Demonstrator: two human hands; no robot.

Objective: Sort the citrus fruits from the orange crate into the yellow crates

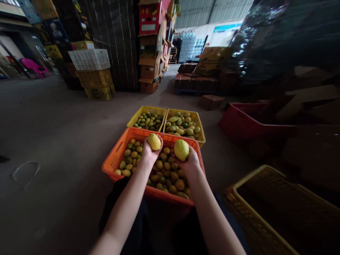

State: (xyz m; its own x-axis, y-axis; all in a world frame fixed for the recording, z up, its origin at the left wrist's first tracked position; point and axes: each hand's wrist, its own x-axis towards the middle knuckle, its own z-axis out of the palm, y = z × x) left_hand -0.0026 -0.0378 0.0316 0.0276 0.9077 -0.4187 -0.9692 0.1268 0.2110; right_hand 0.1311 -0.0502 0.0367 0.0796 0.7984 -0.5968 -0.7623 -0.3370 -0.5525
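An orange crate (114, 159) full of yellow and green lemons (167, 173) stands on the floor before my knees. Above its back left part, my left hand (151, 153) is wrapped round a yellow lemon (154, 141). My right hand (190, 161) grips a larger, greener lemon (181, 150) over the crate's right side. Both fruits rest up in the palms and fingers, a short gap apart. Behind the orange crate, two yellow crates (200, 129) side by side hold more green and yellow fruit.
A yellow crate (255, 209) lies at the lower right, with a red crate (231, 122) beyond it. Stacked crates (97, 78) and cardboard boxes (148, 71) stand farther back. A pink chair (35, 67) is at the far left.
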